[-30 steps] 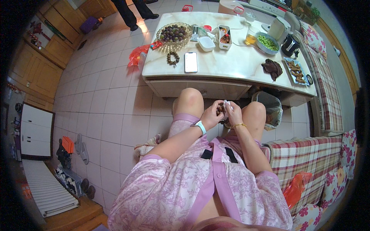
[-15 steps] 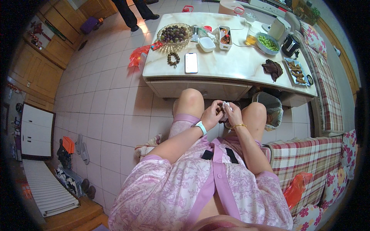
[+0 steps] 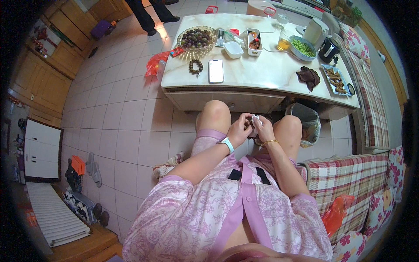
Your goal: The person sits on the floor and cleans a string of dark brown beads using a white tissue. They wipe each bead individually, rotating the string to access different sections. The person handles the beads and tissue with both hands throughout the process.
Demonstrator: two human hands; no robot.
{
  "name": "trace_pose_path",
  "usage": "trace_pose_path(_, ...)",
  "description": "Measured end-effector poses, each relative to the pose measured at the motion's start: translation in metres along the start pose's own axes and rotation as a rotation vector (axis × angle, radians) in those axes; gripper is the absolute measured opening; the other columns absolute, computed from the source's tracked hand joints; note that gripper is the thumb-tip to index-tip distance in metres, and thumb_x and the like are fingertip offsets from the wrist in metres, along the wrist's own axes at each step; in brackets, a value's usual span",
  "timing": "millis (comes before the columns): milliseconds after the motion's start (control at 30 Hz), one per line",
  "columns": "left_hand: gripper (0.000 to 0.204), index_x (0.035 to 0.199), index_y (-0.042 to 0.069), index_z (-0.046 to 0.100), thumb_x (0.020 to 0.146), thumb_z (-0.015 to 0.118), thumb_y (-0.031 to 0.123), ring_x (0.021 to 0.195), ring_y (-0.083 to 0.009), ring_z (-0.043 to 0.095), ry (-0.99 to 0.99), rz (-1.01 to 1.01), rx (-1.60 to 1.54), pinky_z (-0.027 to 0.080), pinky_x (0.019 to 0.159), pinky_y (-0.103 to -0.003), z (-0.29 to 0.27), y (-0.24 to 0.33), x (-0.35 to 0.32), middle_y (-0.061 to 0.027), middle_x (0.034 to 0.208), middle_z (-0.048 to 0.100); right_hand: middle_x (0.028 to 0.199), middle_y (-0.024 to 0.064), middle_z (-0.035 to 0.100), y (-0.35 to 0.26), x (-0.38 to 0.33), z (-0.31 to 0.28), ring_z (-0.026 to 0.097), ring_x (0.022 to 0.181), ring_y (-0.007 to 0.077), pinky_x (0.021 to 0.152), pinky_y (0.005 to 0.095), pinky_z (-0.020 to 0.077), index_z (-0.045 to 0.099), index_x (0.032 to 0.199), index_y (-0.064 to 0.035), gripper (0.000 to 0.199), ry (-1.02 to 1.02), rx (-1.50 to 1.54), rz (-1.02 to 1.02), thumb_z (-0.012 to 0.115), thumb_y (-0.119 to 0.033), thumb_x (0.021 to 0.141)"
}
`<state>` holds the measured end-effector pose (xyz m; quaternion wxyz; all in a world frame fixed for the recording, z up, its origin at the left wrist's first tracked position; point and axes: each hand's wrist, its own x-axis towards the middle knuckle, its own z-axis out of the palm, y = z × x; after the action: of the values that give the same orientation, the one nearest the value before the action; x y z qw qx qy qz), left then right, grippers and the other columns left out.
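Note:
Between my knees, close to the table's front edge, my two hands are together. My left hand (image 3: 239, 132) has its fingers closed round a string of dark brown beads (image 3: 248, 123), of which only a few beads show. Pinched in my right hand (image 3: 264, 131) is a crumpled white tissue (image 3: 255, 119), pressed against the beads. My fingers hide most of both things. On the table in front of me lie another brown bead bracelet (image 3: 195, 67) and, to its right, a phone (image 3: 216, 71) with a lit screen.
The marble-topped table (image 3: 257, 74) also bears a glass bowl of dark round fruit (image 3: 196, 38), a white container (image 3: 234, 50), a green-filled bowl (image 3: 303, 49), a brown cloth (image 3: 308, 78) and a food tray (image 3: 335, 80). A lined bin (image 3: 310, 126) stands by my right knee. A person's legs (image 3: 143, 17) show far left.
My hands stay in almost the same place, with only slight finger movement at the beads and tissue. Nothing on the table has visibly moved.

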<state>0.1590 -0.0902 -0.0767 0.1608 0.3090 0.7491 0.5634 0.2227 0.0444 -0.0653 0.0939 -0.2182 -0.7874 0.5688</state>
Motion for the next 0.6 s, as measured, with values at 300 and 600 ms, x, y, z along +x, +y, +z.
trace_pose_path(300,0.035,0.117,0.005,0.048,0.083,0.058,0.006,0.065,-0.0141,0.055,-0.005,-0.005,-0.003,0.047,0.062,-0.029,0.0,-0.001,0.0,-0.005,0.077,0.056,0.069,0.0027,0.058,0.004,0.002,0.0,0.05,0.064,0.01,0.057,0.0281,0.0418,0.062,0.084,0.0015,0.032,0.012,-0.019,-0.028,0.056,-0.029,0.092)
trace_pose_path(600,0.034,0.114,0.004,0.045,0.083,0.06,0.007,0.07,-0.0151,0.058,0.018,-0.014,-0.05,0.048,0.064,-0.029,0.0,0.0,0.001,-0.0063,0.079,0.058,0.066,0.0023,0.055,0.008,0.003,0.003,0.047,0.062,0.0099,0.055,0.0282,0.0402,0.059,0.081,0.0005,0.032,0.07,-0.038,-0.041,0.057,-0.03,0.092)
